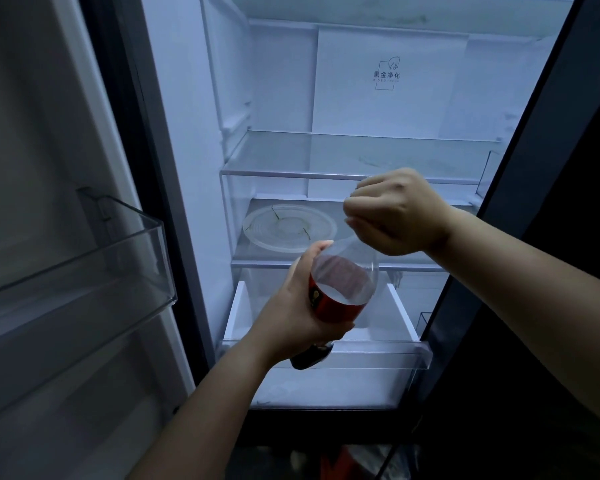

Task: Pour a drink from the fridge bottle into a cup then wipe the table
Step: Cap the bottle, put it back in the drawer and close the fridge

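Note:
I stand before the open fridge [388,98]. My left hand [291,317] grips a clear plastic bottle [347,282] with a red label round its middle, held tilted in front of the lower shelves. Dark drink shows at the bottle's bottom end below my palm. My right hand [399,211] is curled over the bottle's top, fingers closed round the neck or cap, which is hidden under them. No cup or table is in view.
A round clear lidded container [288,226] sits on the middle glass shelf. A white drawer [243,313] lies below the bottle. The left door carries a clear bin [94,268]. The dark right door [548,202] stands close to my right forearm.

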Demonstrator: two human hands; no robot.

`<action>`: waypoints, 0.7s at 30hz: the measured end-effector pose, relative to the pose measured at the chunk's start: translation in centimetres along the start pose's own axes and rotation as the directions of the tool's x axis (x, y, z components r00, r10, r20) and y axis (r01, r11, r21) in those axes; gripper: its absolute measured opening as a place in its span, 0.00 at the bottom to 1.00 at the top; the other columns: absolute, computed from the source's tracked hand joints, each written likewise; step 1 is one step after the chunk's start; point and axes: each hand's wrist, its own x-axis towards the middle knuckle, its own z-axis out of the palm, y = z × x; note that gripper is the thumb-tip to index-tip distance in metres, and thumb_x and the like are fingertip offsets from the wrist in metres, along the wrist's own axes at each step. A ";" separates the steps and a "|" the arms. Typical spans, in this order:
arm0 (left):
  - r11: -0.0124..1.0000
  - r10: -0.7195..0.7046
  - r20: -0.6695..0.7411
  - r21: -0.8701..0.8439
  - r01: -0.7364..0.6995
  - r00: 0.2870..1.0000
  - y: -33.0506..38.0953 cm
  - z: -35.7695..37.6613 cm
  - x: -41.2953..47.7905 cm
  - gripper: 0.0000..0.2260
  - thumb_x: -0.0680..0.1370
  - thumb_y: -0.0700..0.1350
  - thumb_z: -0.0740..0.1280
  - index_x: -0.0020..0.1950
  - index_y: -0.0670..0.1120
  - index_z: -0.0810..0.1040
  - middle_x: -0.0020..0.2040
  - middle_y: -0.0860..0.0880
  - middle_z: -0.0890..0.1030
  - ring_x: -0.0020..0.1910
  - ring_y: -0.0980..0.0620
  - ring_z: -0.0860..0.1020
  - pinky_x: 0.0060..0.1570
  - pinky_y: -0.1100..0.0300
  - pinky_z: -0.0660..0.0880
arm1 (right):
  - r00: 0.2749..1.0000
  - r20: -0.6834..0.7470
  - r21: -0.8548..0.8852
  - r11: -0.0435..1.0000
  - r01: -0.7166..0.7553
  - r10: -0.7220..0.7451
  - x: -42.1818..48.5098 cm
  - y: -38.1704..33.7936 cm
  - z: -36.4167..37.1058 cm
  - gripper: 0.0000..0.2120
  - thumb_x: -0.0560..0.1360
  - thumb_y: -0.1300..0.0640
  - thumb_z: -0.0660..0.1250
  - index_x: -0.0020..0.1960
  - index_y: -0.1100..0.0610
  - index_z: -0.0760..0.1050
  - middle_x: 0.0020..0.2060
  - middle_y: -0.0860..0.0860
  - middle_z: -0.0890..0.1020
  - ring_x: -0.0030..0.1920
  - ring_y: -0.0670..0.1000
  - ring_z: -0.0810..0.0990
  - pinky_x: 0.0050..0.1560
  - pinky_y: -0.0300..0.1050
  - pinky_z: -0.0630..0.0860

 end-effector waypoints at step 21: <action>0.999 -0.046 -0.093 -0.029 0.044 0.995 -0.4 0.1 -0.1 0.45 0.63 0.52 0.79 0.70 0.67 0.54 0.65 0.60 0.71 0.60 0.56 0.74 0.53 0.55 0.78 | 0.911 0.098 -0.223 0.901 -0.371 0.400 1.5 -1.7 -0.1 0.15 0.74 0.56 0.55 0.29 0.56 0.59 0.22 0.53 0.59 0.25 0.60 0.61 0.25 0.40 0.52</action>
